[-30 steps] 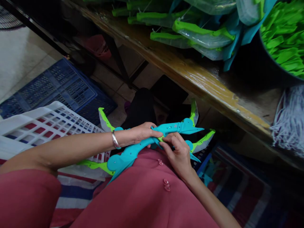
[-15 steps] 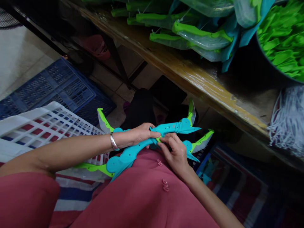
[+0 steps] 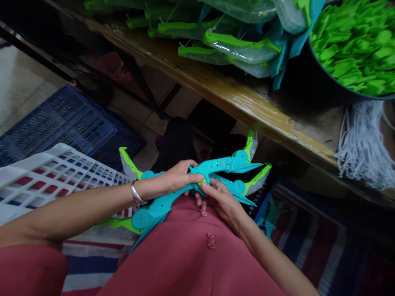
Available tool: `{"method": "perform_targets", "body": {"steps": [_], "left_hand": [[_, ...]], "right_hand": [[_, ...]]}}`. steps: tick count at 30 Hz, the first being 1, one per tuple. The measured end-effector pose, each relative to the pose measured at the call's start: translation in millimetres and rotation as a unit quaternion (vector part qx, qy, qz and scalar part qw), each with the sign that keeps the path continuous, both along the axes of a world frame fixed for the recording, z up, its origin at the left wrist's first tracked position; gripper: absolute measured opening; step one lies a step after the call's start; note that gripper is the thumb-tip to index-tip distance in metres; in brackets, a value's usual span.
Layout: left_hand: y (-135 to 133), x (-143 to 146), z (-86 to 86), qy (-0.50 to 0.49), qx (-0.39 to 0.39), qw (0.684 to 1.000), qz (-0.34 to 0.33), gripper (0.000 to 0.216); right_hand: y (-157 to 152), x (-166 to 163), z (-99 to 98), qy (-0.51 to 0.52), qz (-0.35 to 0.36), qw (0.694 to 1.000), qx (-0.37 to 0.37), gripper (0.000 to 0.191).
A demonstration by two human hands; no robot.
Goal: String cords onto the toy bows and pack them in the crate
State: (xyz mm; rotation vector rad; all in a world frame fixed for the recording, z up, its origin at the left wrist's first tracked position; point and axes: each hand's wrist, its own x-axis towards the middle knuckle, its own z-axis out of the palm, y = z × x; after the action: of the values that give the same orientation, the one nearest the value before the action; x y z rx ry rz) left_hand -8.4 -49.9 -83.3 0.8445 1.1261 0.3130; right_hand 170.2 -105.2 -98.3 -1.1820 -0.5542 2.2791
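A turquoise bow-shaped plastic toy (image 3: 216, 165) lies across my lap, with green-and-clear tips angling out at its ends. Another similar turquoise piece (image 3: 237, 187) shows just below it on the right, partly hidden. My left hand (image 3: 180, 179) is wrapped around the middle of the toy, its thumb pressing on a small green piece (image 3: 202, 179). From the other side, my right hand (image 3: 224, 201) grips the same middle part, thumb against the green piece and fingers curled underneath. The exact contact under both hands is hidden.
A wooden bench (image 3: 247, 105) above holds stacked green-and-clear toys (image 3: 243, 45), a dark tub (image 3: 327, 78) of green pieces (image 3: 358, 49) and a bundle of white strings (image 3: 364, 144). A white basket (image 3: 61, 164) and a blue crate (image 3: 70, 123) stand at left.
My right hand has shifted from pinching at the green piece with fingertips on top to pressing with its thumb, fingers curled beneath. My left hand keeps its hold; the view has shifted slightly right.
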Motion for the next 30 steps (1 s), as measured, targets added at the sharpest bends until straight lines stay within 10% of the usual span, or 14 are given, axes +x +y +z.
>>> {"method": "perform_targets", "body": {"steps": [21, 30], "left_hand": [[-15.8, -13.8, -14.4, 0.090, 0.172, 0.977, -0.091, 0.041], [-12.5, -15.6, -6.9, 0.084, 0.096, 0.987, -0.095, 0.040]], "right_hand": [[-9.3, -3.0, -8.9, -0.045, 0.054, 0.996, 0.047, 0.053], [-0.4, -1.8, -19.0, 0.016, 0.101, 0.995, 0.021, 0.060]]}}
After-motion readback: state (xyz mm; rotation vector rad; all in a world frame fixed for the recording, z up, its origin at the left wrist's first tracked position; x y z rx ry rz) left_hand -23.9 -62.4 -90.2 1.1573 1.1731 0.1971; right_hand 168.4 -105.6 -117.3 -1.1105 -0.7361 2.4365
